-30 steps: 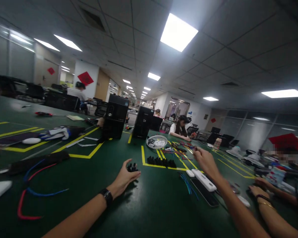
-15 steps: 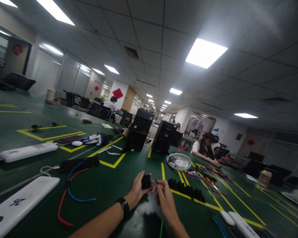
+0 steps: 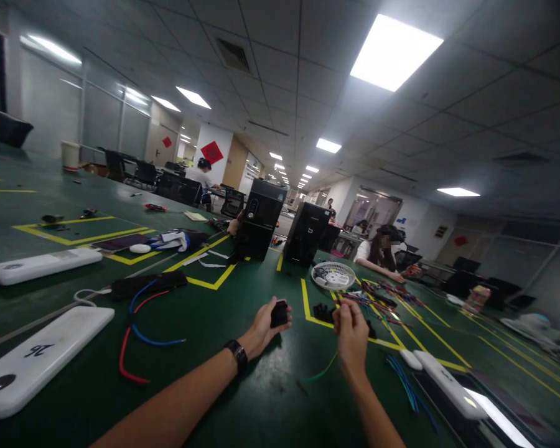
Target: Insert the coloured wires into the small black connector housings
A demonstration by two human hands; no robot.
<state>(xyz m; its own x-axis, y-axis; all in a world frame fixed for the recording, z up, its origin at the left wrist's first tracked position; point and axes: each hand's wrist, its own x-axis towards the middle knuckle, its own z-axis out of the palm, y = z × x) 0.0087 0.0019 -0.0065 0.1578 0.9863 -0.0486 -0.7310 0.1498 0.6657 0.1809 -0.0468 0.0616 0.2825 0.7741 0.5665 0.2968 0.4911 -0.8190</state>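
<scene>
My left hand (image 3: 263, 328) is closed round a small black connector block (image 3: 279, 313), held just above the green table (image 3: 242, 386). To its right my right hand (image 3: 350, 333) pinches the upper end of a thin green-yellow wire (image 3: 321, 373), which droops down and left to the tabletop. A black watch band (image 3: 238, 355) circles my left wrist. More black connector blocks (image 3: 324, 313) lie along a yellow tape line just beyond my hands.
Red and blue cables (image 3: 137, 336) and white power banks (image 3: 32, 367) lie at left. A white power bank and a phone (image 3: 448, 386) lie at right beside blue wires (image 3: 404, 382). Farther back stand two black computer towers (image 3: 261, 227), a white basket (image 3: 332, 275) and loose coloured wires (image 3: 378, 303). A person (image 3: 382, 252) sits across the table.
My right hand came in from the far right and now holds a green-yellow wire. My left hand lifted the black block off the table. My view swung left, then tilted.
</scene>
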